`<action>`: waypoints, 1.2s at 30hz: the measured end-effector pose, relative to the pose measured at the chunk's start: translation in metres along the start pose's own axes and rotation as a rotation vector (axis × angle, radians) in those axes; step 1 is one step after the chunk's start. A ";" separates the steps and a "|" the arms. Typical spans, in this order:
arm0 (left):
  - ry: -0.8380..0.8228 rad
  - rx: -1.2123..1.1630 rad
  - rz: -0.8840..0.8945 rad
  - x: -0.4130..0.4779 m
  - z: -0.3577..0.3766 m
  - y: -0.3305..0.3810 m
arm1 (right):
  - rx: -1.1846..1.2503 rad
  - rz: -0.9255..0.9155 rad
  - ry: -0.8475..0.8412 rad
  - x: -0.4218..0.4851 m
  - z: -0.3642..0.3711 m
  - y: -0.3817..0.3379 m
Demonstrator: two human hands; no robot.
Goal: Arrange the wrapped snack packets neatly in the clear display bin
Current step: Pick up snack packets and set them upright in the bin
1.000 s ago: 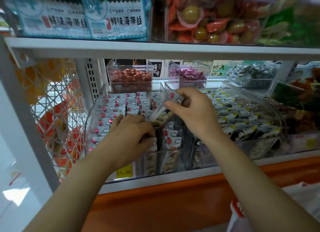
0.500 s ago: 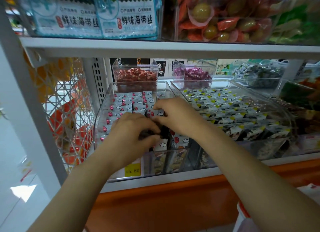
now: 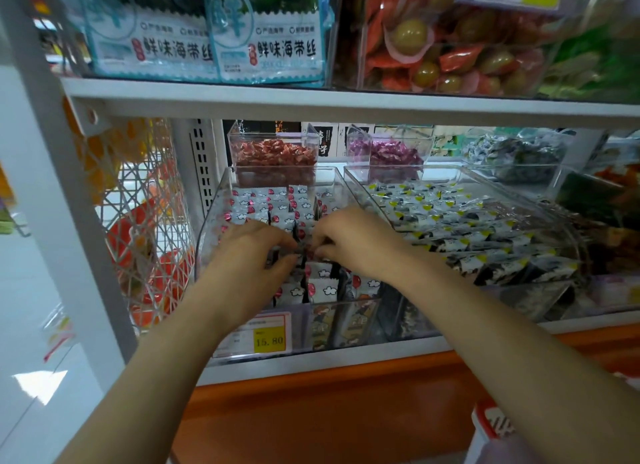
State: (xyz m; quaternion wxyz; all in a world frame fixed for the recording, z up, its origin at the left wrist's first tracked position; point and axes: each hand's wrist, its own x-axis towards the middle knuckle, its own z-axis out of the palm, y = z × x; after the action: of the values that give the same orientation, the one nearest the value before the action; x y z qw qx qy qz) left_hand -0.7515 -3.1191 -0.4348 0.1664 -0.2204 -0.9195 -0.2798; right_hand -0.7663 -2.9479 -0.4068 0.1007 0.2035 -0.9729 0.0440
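A clear display bin (image 3: pixel 221 200) stands on the middle shelf, filled with rows of small white snack packets (image 3: pixel 266 204) printed with red dots and clouds. Both my hands are inside it, close together over the packets near the front. My left hand (image 3: pixel 249 252) has its fingers curled down and pinches packets at the middle of the bin. My right hand (image 3: pixel 353 242) pinches packets right beside it, fingertips almost touching the left. The packets under the fingers are mostly hidden. More packets (image 3: pixel 322 287) stand upright in front of the hands.
A second clear bin (image 3: pixel 460 176) of white and black packets with yellow marks sits to the right. Small tubs of red candy (image 3: pixel 273 155) and purple candy (image 3: pixel 384 152) stand behind. The upper shelf edge (image 3: pixel 346 103) hangs above. A yellow price tag (image 3: pixel 268 340) marks the bin front.
My right hand came down and left from the bin's divider edge to meet my left hand over the front packets. The view shifted slightly right.
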 end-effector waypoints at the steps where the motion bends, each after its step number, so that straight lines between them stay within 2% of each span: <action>1: -0.005 0.001 0.000 0.000 0.000 0.000 | 0.008 -0.010 -0.005 0.000 0.000 0.000; 6: -0.015 0.008 0.000 0.000 -0.001 0.001 | -0.001 -0.023 -0.145 0.006 -0.006 -0.001; 12: 0.032 -0.024 -0.010 0.000 -0.004 0.000 | 0.151 0.103 0.083 0.025 -0.015 0.006; 18: 0.057 -0.020 -0.012 0.001 -0.005 0.000 | -0.059 0.051 0.030 0.046 0.003 0.006; 20: 0.065 -0.024 -0.005 0.001 -0.005 0.000 | -0.053 0.056 0.011 0.047 0.004 0.006; 24: 0.102 -0.038 -0.009 0.001 -0.006 0.001 | 0.166 0.078 0.123 0.036 -0.009 0.009; 32: 0.177 -0.134 -0.065 0.000 -0.003 0.006 | 0.593 0.166 0.685 -0.018 -0.016 0.012; 34: 0.190 -0.189 -0.086 -0.001 -0.002 0.008 | 0.746 0.214 0.728 -0.029 -0.013 0.014; 36: 0.178 -0.265 -0.102 -0.002 0.000 0.011 | 0.958 0.257 0.701 -0.036 -0.010 0.013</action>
State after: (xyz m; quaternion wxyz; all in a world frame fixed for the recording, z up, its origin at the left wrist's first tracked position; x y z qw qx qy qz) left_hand -0.7445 -3.1115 -0.4303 0.2022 -0.1676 -0.8661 -0.4252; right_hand -0.7374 -2.9207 -0.4051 0.3064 0.0806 -0.7705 0.5532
